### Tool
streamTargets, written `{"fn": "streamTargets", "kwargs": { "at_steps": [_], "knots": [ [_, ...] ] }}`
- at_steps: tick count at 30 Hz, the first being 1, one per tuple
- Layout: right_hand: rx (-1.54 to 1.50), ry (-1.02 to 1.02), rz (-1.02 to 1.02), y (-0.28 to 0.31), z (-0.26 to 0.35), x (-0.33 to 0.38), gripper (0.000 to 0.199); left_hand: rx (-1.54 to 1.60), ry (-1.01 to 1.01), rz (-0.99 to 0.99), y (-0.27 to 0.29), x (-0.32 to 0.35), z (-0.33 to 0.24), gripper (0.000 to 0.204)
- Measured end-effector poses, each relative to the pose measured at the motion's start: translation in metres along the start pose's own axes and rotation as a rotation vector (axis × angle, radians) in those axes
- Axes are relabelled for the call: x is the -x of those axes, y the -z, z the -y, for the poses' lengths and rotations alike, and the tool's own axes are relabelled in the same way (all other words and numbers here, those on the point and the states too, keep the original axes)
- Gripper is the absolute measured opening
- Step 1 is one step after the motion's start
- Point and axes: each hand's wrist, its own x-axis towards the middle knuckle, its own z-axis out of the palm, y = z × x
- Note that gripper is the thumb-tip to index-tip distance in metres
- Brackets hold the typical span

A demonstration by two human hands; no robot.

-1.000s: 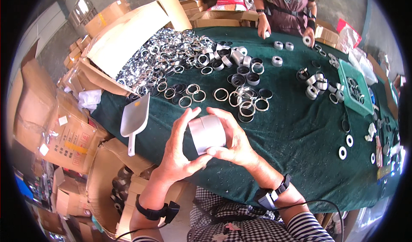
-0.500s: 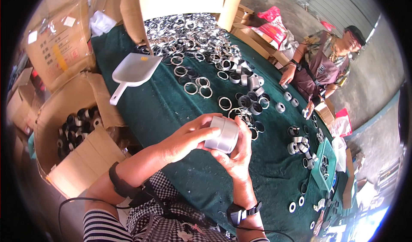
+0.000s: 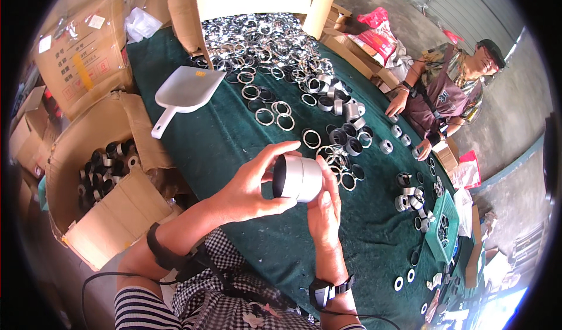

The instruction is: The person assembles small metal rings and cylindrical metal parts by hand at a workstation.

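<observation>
Between my hands, over the near side of the table, is a silver-grey cylinder [image 3: 303, 179] with a seam around it and a dark end facing left. My left hand [image 3: 252, 187] grips its left part, thumb below and fingers above. Around the right end curl the fingers of my right hand [image 3: 325, 210], its thumb pressed up against the lower edge. Just beyond my hands lie several loose silver rings [image 3: 332, 154] and some short dark-mouthed cylinders [image 3: 338, 136]. What the right end looks like is hidden by my fingers.
A large heap of shiny rings [image 3: 257, 40] covers the far end of the green cloth [image 3: 193, 154]. A grey dustpan [image 3: 188, 90] lies at left, above an open carton [image 3: 88, 125] of parts. Right stands a green basket [image 3: 433, 236]; across the table a person [image 3: 448, 90] handles similar pieces.
The cylinder has turned, so its dark end now shows at the left. My left hand's fingers have opened wider around it, and my right hand has shifted slightly lower on it.
</observation>
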Motion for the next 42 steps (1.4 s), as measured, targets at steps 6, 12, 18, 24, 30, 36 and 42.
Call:
{"fn": "streamTargets", "kwargs": {
  "at_steps": [6,12,18,24,30,36,42],
  "knots": [
    [-0.033,-0.030,0.066,-0.015,-0.008,-0.006,0.073,-0.257,-0.152,0.003,0.007,0.004,0.012,0.092],
    [0.070,0.079,0.028,0.007,-0.010,-0.001,0.075,-0.457,-0.213,0.015,-0.001,-0.002,0.013,0.084],
    [0.305,0.105,-0.066,0.014,-0.022,0.003,0.075,-0.553,-0.182,0.005,0.004,0.001,0.024,0.085],
    [0.965,0.170,-0.072,0.054,-0.046,0.019,0.072,-0.494,-0.215,-0.120,0.007,0.003,0.071,0.076],
    [-0.104,-0.180,-0.178,0.059,-0.040,0.029,0.075,-0.332,-0.128,-0.094,-0.006,-0.009,0.070,0.079],
    [-0.426,-0.196,-0.118,0.062,-0.044,0.023,0.080,-0.223,0.057,-0.023,-0.010,-0.010,0.069,0.078],
    [-0.233,-0.163,-0.122,0.067,-0.042,0.028,0.079,-0.152,0.034,-0.109,-0.013,-0.009,0.076,0.073]
  ]
}}
